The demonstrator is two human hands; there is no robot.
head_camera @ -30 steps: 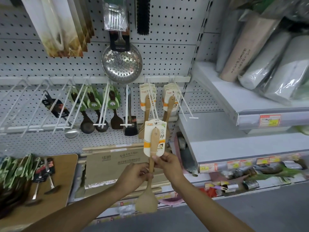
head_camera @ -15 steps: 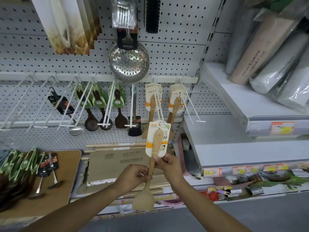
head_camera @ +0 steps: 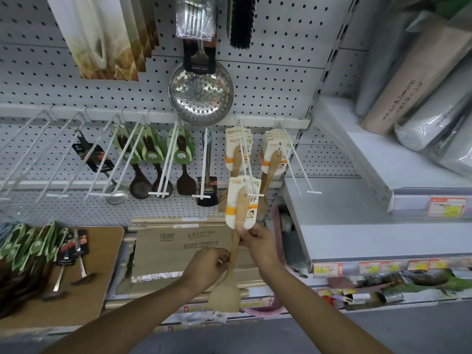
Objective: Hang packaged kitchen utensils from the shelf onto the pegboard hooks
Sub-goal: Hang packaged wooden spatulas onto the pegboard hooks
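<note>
Both hands are closed on one wooden spatula (head_camera: 236,241), held upright in front of the pegboard (head_camera: 268,80) with its blade down. The left hand (head_camera: 207,268) pinches the handle low down, just above the blade, with fingers curled round it. The right hand (head_camera: 259,245) pinches the handle higher up, at the bottom edge of the spatula's white and orange card sleeve (head_camera: 242,203), thumb and forefinger on the card.

The top of the sleeve is at the outer tip of a white pegboard hook (head_camera: 251,186); the hook's end bar lies across the card near its hanging hole, though whether the hook passes through the hole cannot be told. Further back on that hook and on the next hook to the right hang more carded wooden spatulas (head_camera: 274,159).

The sleeve carries a red logo at the top, too small to read, one large Chinese character and a cartoon face. Above, a perforated steel skimmer (head_camera: 201,95) hangs with a black tag that seems to read "HONGJAYI". Below the hooks, at the back of the shelf, a brown cardboard box (head_camera: 178,249) bears printed Chinese writing that cannot be read. Yellow and red price labels (head_camera: 447,206) run along the shelf edge at right.
</note>
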